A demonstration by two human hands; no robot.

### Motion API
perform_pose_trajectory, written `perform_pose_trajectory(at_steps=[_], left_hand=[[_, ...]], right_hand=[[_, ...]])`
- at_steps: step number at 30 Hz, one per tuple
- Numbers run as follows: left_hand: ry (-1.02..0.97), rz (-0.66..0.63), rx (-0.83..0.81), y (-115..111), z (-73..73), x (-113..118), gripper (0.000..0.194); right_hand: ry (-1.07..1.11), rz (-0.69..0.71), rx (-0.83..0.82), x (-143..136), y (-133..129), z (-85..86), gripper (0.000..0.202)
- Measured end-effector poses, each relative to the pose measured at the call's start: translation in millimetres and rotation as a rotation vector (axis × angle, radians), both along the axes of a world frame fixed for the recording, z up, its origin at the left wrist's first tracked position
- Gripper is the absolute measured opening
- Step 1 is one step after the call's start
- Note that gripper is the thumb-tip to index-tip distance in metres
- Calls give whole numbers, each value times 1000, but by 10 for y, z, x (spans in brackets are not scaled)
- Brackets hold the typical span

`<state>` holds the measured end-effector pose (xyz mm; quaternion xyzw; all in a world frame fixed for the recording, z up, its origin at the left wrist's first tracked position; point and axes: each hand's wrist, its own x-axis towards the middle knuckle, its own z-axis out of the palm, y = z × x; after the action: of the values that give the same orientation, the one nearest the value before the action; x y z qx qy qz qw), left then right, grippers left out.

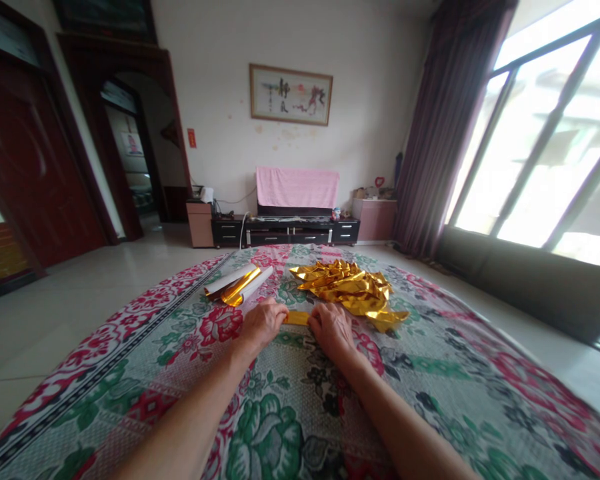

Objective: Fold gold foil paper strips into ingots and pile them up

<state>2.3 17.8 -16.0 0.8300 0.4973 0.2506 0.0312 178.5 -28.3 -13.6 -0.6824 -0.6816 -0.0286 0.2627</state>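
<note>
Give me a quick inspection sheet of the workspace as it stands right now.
Surface: floral cloth over a low, wide surface.
Job's things: gold strip pinched between both hands; folded gold pile just beyond the right hand; gold rolls beyond the left hand.
Clutter: nothing seen.
Grippers: left hand and right hand both closed on the strip's ends, resting on the cloth.
Cables: a cord hangs at the TV stand.
Surroundings: pink cloth above the stand, framed picture, curtain, window, dark door.

The framed wall picture (pixel 291 94) bears brushed characters too small to read; nothing else is legible.
</note>
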Motion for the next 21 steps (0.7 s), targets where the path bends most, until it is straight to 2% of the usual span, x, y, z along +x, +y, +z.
perform_pose_trajectory(at_steps=[3, 9, 12, 21], left_hand=[[49, -67, 28, -3, 23, -28, 25], [71, -318, 45, 7, 96, -128, 20], [86, -342, 73, 19, 91, -148, 24], [167, -309, 170, 34, 47, -132, 30]], right_hand=[[-31, 41, -5, 24, -2, 5, 21], [-44, 186, 16, 112, -37, 41, 22], [-50, 225, 17, 142, -54, 60, 18], [-105, 288, 42, 142, -59, 71, 20]])
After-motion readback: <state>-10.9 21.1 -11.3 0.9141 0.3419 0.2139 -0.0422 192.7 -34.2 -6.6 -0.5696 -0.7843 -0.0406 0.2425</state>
